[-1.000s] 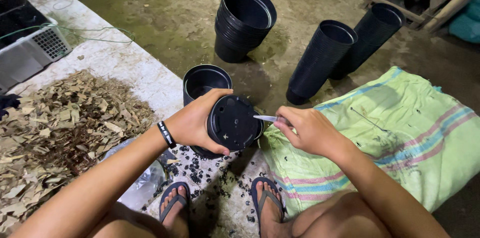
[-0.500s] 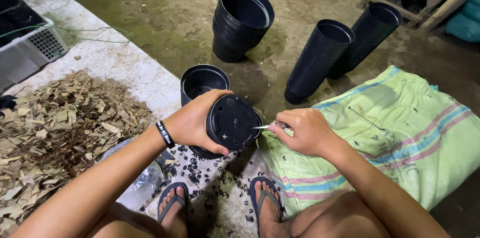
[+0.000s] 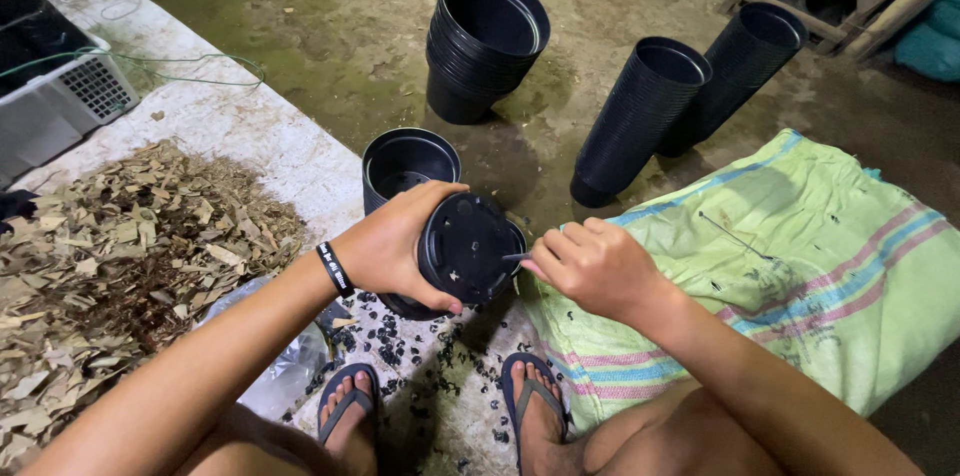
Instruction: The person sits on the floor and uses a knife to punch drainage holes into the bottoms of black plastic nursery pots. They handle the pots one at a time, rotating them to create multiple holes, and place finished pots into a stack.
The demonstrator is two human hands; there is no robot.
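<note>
Black plastic pot sits tipped on its side in the left hand, flat base turned up toward the camera, mouth facing down and away toward the ground. Its long axis runs from that base down through the hidden opening, leaning slightly left. The left fingers wrap wide round the rim of the base, thumb low, holding the pot just above the feet and sandals.

The right hand comes in from the right, fingers pinched tight on a thin metal tool, its tip touching the pot's base near the right edge. What kind of blade or spike it is, too small to tell.

How far along? The base shows several small openings, and black plastic crumbs lie scattered on the ground below, so a good deal of cutting looks to be done here, as a judgement. Whether this pot's base is finished cannot be told.

One open pot stands upright just behind the left hand. Further back, a short stack of wider pots and two tall leaning stacks stand on the dirt floor, well apart from the hands; plenty appears left. A green striped sack lies spread at right, dry leaf litter heaped at left.
</note>
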